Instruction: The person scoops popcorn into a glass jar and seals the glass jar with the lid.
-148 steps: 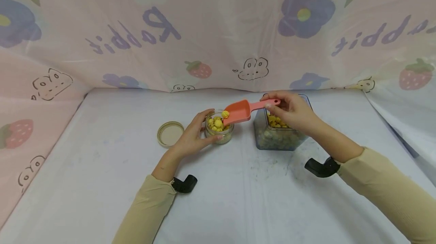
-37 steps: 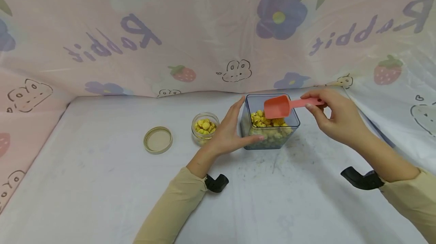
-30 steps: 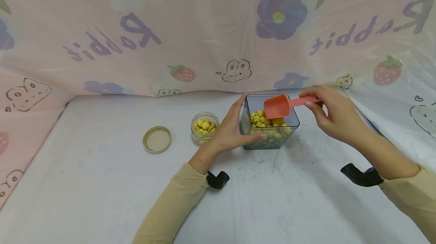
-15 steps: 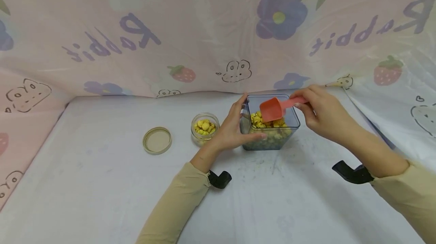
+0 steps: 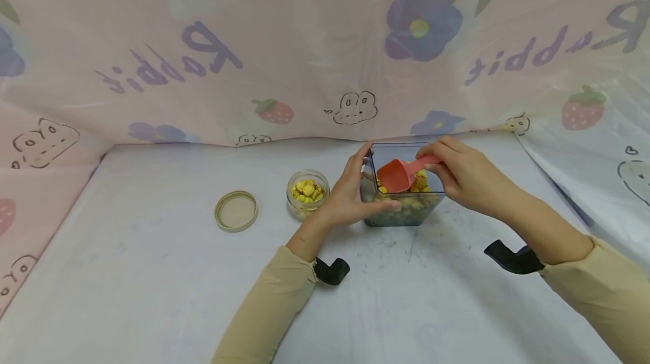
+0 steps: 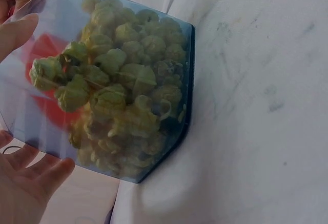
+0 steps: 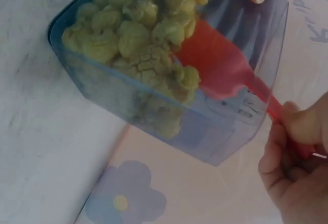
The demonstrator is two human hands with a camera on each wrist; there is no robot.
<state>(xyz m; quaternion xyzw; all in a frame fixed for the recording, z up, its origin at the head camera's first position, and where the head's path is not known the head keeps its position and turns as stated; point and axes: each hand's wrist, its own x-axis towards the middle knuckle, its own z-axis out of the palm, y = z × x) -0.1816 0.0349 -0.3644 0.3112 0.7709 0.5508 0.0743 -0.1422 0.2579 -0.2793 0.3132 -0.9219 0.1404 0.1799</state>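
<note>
My right hand (image 5: 467, 178) pinches the handle of a red scoop (image 5: 396, 176), whose bowl is down inside a clear bluish square container (image 5: 401, 217) of yellow popcorn (image 5: 418, 182). In the right wrist view the scoop (image 7: 218, 62) pushes in among the popcorn (image 7: 130, 39), with thumb and fingers on its handle. My left hand (image 5: 347, 200) grips the container's left side, thumb along the front and fingers round the back. The left wrist view shows its fingers (image 6: 43, 175) on one wall and thumb (image 6: 18, 34) on another.
Left of the container stands a small round glass jar (image 5: 306, 194) with popcorn in it, partly behind my left hand. Further left a round lid (image 5: 236, 211) lies on the white table cover (image 5: 152, 273). A printed pink curtain (image 5: 315, 42) rises behind.
Earlier the scoop tipped over the jar while the left hand held the jar. The left hand has moved to the container. The scoop has since gone down and left into the popcorn.
</note>
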